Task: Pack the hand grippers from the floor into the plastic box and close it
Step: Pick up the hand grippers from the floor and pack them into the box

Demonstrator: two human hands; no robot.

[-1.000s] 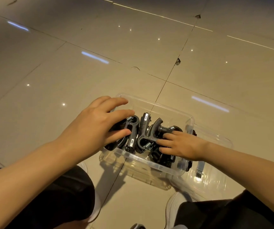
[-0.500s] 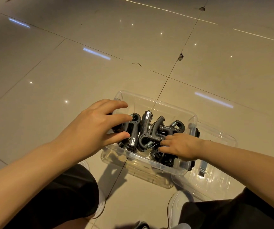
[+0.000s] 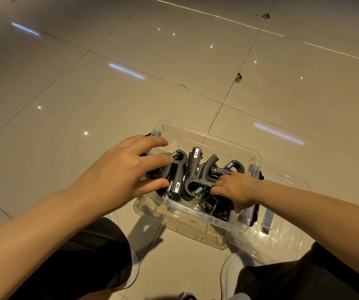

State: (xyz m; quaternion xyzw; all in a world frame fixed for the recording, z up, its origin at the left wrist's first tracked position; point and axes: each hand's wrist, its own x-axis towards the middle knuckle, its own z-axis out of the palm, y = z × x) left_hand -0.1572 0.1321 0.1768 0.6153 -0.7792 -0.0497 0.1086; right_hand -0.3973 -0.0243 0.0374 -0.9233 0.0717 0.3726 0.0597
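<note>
Both hands are down in the clear plastic box (image 3: 206, 135) on the tiled floor (image 3: 87, 94).

Head view: black hand grippers (image 3: 192, 174) lie heaped inside the open box. The left hand (image 3: 122, 172) rests its spread, fairly straight fingers on the grippers at the left end. The right hand (image 3: 234, 189) has its fingers curled round a gripper at the right end. A clear lid (image 3: 282, 234) lies just beside the box on the right.

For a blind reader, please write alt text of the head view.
Two hands reach into a clear plastic box on a tiled floor, arranging black hand grippers. The left hand hovers spread; the right hand grips one.
</note>
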